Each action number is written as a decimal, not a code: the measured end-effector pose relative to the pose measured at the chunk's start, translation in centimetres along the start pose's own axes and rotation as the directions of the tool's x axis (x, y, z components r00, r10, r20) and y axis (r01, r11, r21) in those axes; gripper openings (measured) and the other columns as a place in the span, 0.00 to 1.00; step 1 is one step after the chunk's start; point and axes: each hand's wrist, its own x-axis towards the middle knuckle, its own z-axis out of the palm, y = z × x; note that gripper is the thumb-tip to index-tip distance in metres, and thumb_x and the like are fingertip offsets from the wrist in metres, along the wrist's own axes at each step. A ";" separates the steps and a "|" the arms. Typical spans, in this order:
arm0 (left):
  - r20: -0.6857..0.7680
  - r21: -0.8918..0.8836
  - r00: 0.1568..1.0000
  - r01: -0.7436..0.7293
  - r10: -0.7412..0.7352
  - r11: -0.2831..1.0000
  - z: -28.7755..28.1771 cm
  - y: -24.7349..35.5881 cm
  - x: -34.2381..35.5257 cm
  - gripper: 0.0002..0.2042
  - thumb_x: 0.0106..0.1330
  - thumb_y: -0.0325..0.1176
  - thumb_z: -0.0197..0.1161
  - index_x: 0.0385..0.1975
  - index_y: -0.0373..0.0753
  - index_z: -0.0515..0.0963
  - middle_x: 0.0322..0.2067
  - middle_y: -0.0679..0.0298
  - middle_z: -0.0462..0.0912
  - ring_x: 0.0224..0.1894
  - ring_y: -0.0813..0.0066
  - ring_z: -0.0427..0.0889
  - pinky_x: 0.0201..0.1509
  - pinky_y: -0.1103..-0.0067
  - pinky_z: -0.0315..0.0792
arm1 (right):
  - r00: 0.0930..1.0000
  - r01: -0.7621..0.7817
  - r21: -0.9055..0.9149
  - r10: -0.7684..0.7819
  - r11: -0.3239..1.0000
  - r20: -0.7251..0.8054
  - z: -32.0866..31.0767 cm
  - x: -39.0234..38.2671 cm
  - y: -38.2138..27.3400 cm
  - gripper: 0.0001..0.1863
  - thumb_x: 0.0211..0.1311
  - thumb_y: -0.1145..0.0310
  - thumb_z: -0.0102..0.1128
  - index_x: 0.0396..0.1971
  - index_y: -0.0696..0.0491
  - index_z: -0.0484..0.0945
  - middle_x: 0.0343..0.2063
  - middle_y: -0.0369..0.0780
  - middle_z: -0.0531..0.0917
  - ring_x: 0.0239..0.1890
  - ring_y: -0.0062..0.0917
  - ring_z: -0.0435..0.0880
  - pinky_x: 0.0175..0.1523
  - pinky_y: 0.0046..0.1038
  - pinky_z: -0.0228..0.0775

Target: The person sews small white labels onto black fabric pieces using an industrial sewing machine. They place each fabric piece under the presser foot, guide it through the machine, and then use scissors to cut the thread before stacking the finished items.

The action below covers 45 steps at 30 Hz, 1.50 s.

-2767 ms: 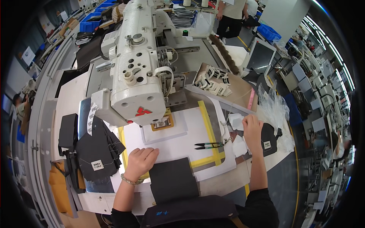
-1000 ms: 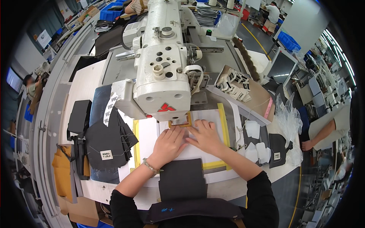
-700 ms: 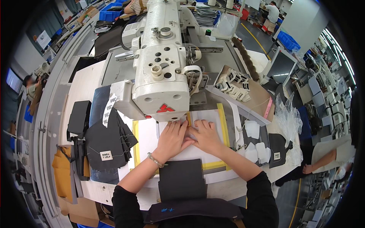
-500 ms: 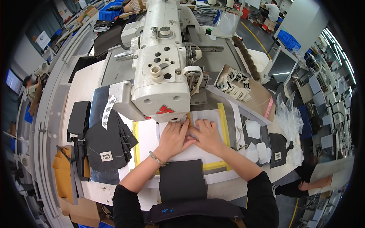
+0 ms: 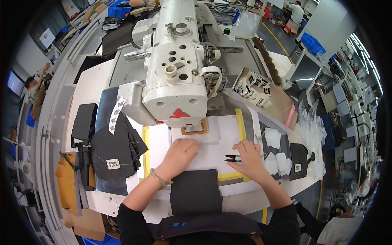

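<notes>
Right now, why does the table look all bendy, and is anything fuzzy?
Head view: the fisheye lens curves the table edge near the rim; black corners frame the picture; the sewing machine and snips look sharp; the left hand is slightly smeared.

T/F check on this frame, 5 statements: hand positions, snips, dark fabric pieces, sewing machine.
1. The left hand lies flat on the white template. True.
2. The right hand rests beside the black thread snips. True.
3. The snips lie on the stack of dark fabric pieces. False: they lie on the white template; the stack is at the left.
4. The sewing machine is black. False: it is white.
5. A dark fabric piece lies at the near table edge between the forearms. True.
</notes>
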 end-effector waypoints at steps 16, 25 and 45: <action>0.275 0.264 0.962 -0.084 0.009 0.961 0.7 5.7 -4.5 0.03 0.59 0.30 0.57 0.32 0.42 0.74 0.30 0.68 0.69 0.35 0.72 0.70 0.41 0.77 0.61 | 0.995 -0.051 -0.012 0.049 0.999 -0.090 0.0 -2.2 0.1 0.10 0.51 0.66 0.69 0.32 0.47 0.77 0.31 0.32 0.75 0.37 0.24 0.74 0.46 0.32 0.50; 0.021 0.373 0.989 -0.145 0.148 0.917 -0.6 5.3 -6.6 0.09 0.57 0.32 0.58 0.38 0.45 0.77 0.35 0.71 0.75 0.38 0.78 0.74 0.42 0.79 0.61 | 0.805 0.566 0.305 -0.435 0.766 -0.403 2.5 -6.1 -2.1 0.17 0.51 0.61 0.71 0.40 0.46 0.78 0.44 0.42 0.77 0.35 0.31 0.78 0.35 0.31 0.67; 0.086 0.301 0.943 -0.332 0.321 0.894 3.3 1.7 1.8 0.19 0.53 0.30 0.62 0.46 0.34 0.76 0.47 0.52 0.80 0.48 0.62 0.81 0.55 0.69 0.74 | 0.904 -0.256 0.959 0.384 0.125 0.191 1.8 -1.2 1.1 0.43 0.59 0.87 0.54 0.72 0.57 0.46 0.67 0.44 0.62 0.66 0.25 0.64 0.69 0.25 0.54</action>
